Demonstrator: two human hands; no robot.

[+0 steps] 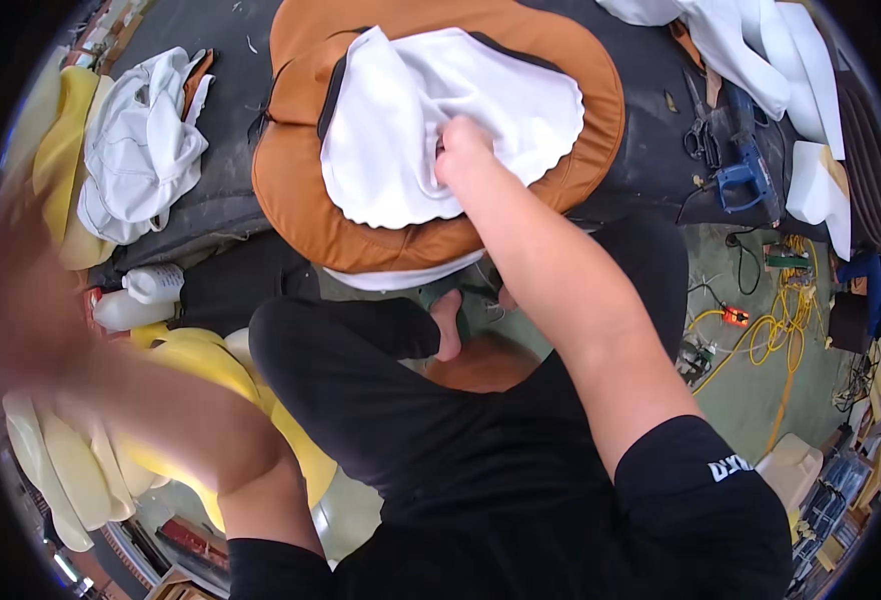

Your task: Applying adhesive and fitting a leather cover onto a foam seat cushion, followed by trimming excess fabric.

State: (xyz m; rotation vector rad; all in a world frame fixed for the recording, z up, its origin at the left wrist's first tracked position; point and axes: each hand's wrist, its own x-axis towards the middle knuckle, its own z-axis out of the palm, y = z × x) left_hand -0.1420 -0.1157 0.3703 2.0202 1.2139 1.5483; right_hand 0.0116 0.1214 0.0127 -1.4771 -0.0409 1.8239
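A brown leather-like cushion cover (560,205), rounded in outline, rests before me on the dark work surface. Spread over its middle is a white fabric piece (380,130) with a wavy edge, partly rimmed in black. My right hand (463,150) is closed in a fist on this fabric, which creases around the fingers. Far out on the left, my left hand (35,270) is raised and smeared by motion, so its fingers cannot be made out. Nearest to it are yellow foam pieces (65,150) and a crumpled white cover (140,150).
At the right of the work surface lie a blue staple gun (745,180) and black-handled scissors (701,140). White plastic bottles (150,290) stand lower left, by more yellow foam (205,365). A yellow cord (785,320) coils on the floor at right.
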